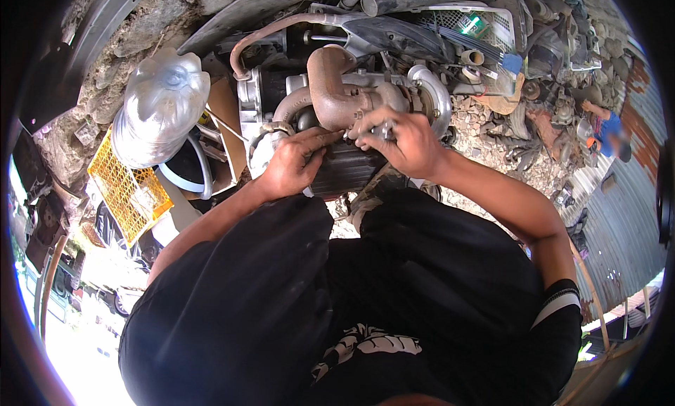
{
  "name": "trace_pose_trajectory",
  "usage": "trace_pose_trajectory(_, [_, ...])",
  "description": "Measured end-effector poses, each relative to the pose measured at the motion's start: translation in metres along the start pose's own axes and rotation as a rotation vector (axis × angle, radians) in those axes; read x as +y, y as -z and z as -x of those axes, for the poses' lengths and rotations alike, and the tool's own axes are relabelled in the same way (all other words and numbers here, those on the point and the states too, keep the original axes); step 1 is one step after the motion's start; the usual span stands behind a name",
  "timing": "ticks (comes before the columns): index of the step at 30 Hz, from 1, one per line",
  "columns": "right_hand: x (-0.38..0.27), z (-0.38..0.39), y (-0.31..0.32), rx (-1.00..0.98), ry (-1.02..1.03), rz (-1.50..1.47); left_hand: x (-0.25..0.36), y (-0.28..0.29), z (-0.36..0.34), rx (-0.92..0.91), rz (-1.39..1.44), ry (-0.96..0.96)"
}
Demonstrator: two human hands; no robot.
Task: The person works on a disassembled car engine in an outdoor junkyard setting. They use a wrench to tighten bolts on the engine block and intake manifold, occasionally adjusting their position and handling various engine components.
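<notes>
In front of me is an engine (pixel 358 165) with a rusty brown exhaust pipe elbow (pixel 328 82) and a curved pipe below it. My left hand (pixel 292 161) rests at the near left of the elbow, its index finger stretched toward the lower flange. My right hand (pixel 406 142) is closed in a pinch at the same flange, close to the left fingertips. Something small and metallic shows between the right fingers, but I cannot make out its kind. A silvery round turbo housing (pixel 437 103) sits just beyond the right hand.
At left, a large clear plastic bottle (pixel 158 110) stands by a yellow plastic crate (pixel 133 191) and a cardboard box (pixel 226 128). A white basket (pixel 492 26) and loose metal parts lie at the far right. Another person (pixel 608 133) is at the right, near corrugated sheets (pixel 619 223).
</notes>
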State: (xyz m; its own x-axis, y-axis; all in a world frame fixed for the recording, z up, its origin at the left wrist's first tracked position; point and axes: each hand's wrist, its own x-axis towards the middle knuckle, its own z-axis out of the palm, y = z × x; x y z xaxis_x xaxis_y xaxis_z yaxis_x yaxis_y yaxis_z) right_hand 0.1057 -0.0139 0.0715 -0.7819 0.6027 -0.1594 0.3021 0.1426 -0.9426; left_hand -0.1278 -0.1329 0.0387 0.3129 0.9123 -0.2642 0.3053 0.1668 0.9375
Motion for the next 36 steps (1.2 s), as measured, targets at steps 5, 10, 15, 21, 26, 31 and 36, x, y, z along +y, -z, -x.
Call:
trace_pose_trajectory(5, [0.004,-0.02,0.012,-0.018,-0.126,-0.171,0.007,0.005,-0.002,-0.055,-0.024,0.127])
trace_pose_trajectory(10, [0.004,-0.034,0.018,-0.111,-0.259,-0.135,0.006,0.001,-0.003,-0.129,-0.007,0.055])
trace_pose_trajectory(15, [-0.005,-0.048,0.021,-0.127,-0.193,0.144,0.005,-0.005,0.0,-0.19,0.055,0.051])
trace_pose_trajectory(21, [0.003,-0.046,0.012,-0.005,-0.337,0.182,0.008,0.001,-0.003,-0.149,0.037,0.129])
trace_pose_trajectory(26, [0.0,-0.053,0.011,0.003,-0.222,0.233,0.004,-0.006,0.0,-0.139,0.094,0.091])
trace_pose_trajectory(31, [0.023,-0.062,0.012,-0.09,-0.3,0.089,-0.002,-0.007,-0.001,-0.142,0.525,0.337])
trace_pose_trajectory(36, [0.047,-0.068,0.014,-0.154,-0.463,-0.105,-0.004,-0.014,0.004,-0.137,0.565,0.358])
